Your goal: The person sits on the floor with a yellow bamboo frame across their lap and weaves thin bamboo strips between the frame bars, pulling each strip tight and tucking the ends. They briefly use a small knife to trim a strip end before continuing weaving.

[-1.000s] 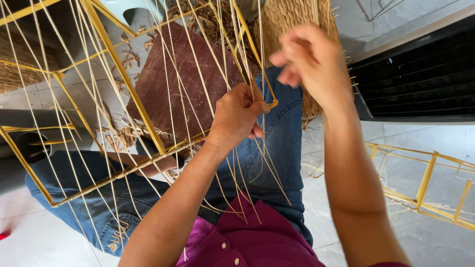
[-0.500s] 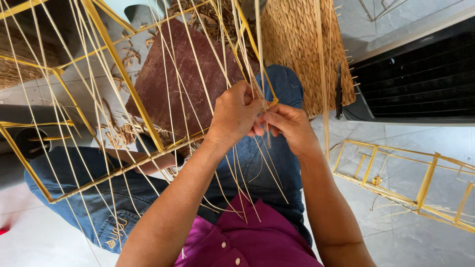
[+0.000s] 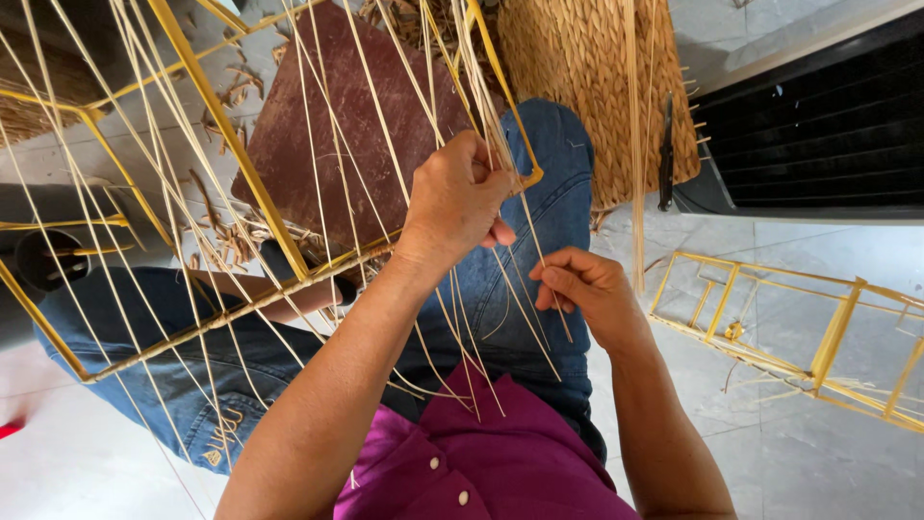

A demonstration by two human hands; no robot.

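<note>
— So where is each hand?

— Left hand [image 3: 460, 193] is clenched on a bunch of pale cane strands [image 3: 481, 87] right at the corner of the yellow frame [image 3: 231, 135], which rests tilted across the lap in blue jeans [image 3: 539, 221].

— And the right hand [image 3: 582, 289]?

— Lower, just beside the left, fingers pinched on a single thin strand [image 3: 549, 289] that runs down from that corner.

— What lies around?

— A dark red board [image 3: 337, 125] under the frame, a woven straw mat [image 3: 587, 87] beyond the knee, and a second yellow frame [image 3: 789, 337] flat on the grey tiled floor [image 3: 828, 453], well apart to the right.
</note>
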